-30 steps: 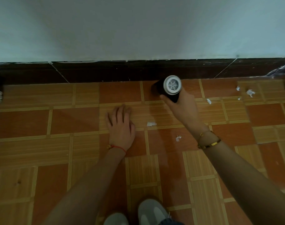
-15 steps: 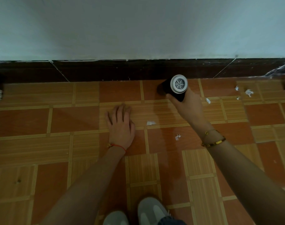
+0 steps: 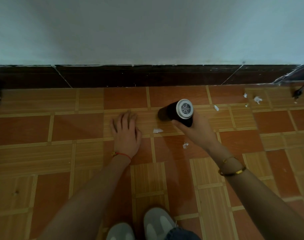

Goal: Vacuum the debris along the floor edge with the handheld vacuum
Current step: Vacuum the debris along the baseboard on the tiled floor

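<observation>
Mid-sweep. My right hand (image 3: 197, 134) has its fingers wrapped tight round the handheld vacuum (image 3: 176, 112); grille end faces me, nozzle end points left and down at the floor (image 3: 243, 144), well off the dark skirting (image 3: 147, 77). Can't tell if the nozzle touches the tile. My left hand (image 3: 126, 134) is flat on the floor, fingers together and straight, holding nothing, just bracing me.

Step in hand, as I judge it: working the paper scraps near the wall, not done.

Next move: drop the nozzle onto the near scrap (image 3: 157, 130), which lies just below the vacuum body and between my hands, then take the second scrap (image 3: 185, 145) beside my right wrist. After that, swing right for the rest.

Count:
- vacuum: 1
- white scraps clearly visible: 2 near me, 1 lone scrap (image 3: 216, 107) right of the vacuum, a far cluster (image 3: 257, 99) of about 3 to 4 bits, too small for certainty
- hands: 2, shoes at bottom edge: 2
</observation>
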{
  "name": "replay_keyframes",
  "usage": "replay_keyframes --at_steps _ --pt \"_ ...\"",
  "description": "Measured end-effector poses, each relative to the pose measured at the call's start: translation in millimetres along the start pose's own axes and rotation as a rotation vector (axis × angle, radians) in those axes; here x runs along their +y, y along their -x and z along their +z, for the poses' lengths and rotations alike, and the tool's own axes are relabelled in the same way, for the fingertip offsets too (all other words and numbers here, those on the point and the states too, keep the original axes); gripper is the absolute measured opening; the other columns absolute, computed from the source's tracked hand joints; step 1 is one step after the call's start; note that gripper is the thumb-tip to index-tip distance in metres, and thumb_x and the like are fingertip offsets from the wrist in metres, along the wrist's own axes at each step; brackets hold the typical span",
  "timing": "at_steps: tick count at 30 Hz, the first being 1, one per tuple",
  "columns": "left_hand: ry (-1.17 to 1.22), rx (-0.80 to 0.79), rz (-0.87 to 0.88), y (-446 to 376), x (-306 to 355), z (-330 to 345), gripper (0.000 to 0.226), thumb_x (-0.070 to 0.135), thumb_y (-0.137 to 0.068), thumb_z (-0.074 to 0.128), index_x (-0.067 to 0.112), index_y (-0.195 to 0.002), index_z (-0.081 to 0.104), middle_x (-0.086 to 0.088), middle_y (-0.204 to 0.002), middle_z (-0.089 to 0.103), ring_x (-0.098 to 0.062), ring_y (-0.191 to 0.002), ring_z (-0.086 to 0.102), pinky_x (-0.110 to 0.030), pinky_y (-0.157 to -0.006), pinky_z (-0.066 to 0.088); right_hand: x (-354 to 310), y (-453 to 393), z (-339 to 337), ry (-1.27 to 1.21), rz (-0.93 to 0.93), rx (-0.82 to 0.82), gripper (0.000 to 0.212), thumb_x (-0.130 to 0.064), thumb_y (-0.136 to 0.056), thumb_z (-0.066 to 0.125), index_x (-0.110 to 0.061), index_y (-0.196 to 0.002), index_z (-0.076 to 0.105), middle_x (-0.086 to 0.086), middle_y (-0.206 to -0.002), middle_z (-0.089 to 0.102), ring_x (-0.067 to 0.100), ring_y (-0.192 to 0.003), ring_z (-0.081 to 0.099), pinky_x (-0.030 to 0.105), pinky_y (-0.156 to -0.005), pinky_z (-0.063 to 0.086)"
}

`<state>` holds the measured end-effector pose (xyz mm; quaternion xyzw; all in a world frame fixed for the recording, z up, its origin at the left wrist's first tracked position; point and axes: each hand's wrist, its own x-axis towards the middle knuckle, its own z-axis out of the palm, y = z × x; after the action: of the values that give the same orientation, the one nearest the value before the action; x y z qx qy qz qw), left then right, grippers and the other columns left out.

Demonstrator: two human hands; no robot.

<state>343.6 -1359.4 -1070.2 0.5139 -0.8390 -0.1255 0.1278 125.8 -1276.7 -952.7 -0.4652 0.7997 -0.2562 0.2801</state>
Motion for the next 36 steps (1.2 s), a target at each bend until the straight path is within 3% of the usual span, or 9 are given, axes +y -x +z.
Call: replay_keyframes --at_steps 7,12,17,20,23,28,33,36 --pt "-0.015 0.015 -0.002 0.8 1.9 0.2 0.047 0.028 -0.094 0.043 0.014 -0.139 0.05 -0.012 -0.147 0.046 -0.032 -0.139 0.036 -0.061 -0.119 0.016 0.2 29.2 -5.0 -0.051 0.028 0.005 0.05 -0.047 -0.084 0.068 -0.022 -0.125 0.055 -0.009 -0.106 0.067 0.007 -0.097 0.062 0.02 -0.076 0.049" --pt "0.003 0.002 -0.009 1.1 2.7 -1.0 0.048 0.029 -0.095 0.039 0.013 -0.139 0.049 -0.013 -0.148 0.044 -0.033 -0.14 0.034 -0.062 -0.118 0.017 -6.0 46.7 9.2 0.012 -0.003 -0.084 0.059 -0.051 -0.082 0.068 -0.023 -0.132 0.051 -0.005 -0.113 0.068 0.012 -0.103 0.063 0.033 -0.085 0.054" --pt "0.001 0.007 -0.004 1.5 1.6 -0.6 0.049 0.03 -0.094 0.039 0.014 -0.14 0.048 -0.013 -0.148 0.044 -0.033 -0.14 0.034 -0.063 -0.118 0.017 -0.3 44.7 11.7 0.065 0.026 0.019 0.064 -0.058 -0.082 0.064 -0.023 -0.133 0.049 -0.003 -0.11 0.069 0.017 -0.099 0.065 0.041 -0.079 0.056" --pt "-0.007 0.015 0.002 2.1 2.0 0.5 0.048 0.028 -0.094 0.043 0.014 -0.14 0.048 -0.013 -0.148 0.044 -0.033 -0.14 0.033 -0.063 -0.118 0.017 2.6 40.3 5.6 0.087 0.037 0.038 0.064 -0.058 -0.083 0.063 -0.025 -0.136 0.046 -0.004 -0.111 0.069 0.017 -0.099 0.065 0.041 -0.079 0.056" --pt "-0.004 0.023 0.001 2.1 2.0 1.0 0.048 0.025 -0.094 0.049 0.014 -0.141 0.047 -0.013 -0.149 0.043 -0.033 -0.141 0.032 -0.063 -0.118 0.016 2.7 38.6 4.7 0.069 0.023 -0.053 0.064 -0.056 -0.082 0.065 -0.025 -0.136 0.046 -0.004 -0.114 0.069 0.016 -0.103 0.064 0.04 -0.083 0.055" --pt "-0.016 0.033 0.01 2.5 1.4 1.6 0.047 0.025 -0.094 0.048 0.014 -0.14 0.047 -0.013 -0.148 0.043 -0.033 -0.14 0.033 -0.062 -0.118 0.016 4.9 35.4 3.9 0.011 0.05 0.063 0.064 -0.056 -0.082 0.065 -0.02 -0.132 0.05 -0.003 -0.108 0.069 0.016 -0.096 0.065 0.041 -0.078 0.056" --pt "-0.019 0.019 0.004 1.6 0.9 1.0 0.047 0.029 -0.096 0.043 0.014 -0.14 0.047 -0.011 -0.15 0.042 -0.032 -0.142 0.033 -0.06 -0.12 0.013 3.6 31.1 0.4 -0.096 0.073 0.028 0.056 -0.05 -0.082 0.069 -0.022 -0.128 0.054 -0.009 -0.106 0.067 0.009 -0.095 0.064 0.032 -0.079 0.055" --pt "-0.005 0.017 0.002 1.2 2.1 0.0 0.047 0.028 -0.095 0.041 0.014 -0.14 0.047 -0.011 -0.15 0.042 -0.033 -0.141 0.033 -0.062 -0.118 0.016 1.5 31.7 5.3 -0.063 0.051 -0.035 0.059 -0.054 -0.081 0.067 -0.025 -0.13 0.051 -0.007 -0.108 0.068 0.013 -0.094 0.066 0.037 -0.079 0.056"
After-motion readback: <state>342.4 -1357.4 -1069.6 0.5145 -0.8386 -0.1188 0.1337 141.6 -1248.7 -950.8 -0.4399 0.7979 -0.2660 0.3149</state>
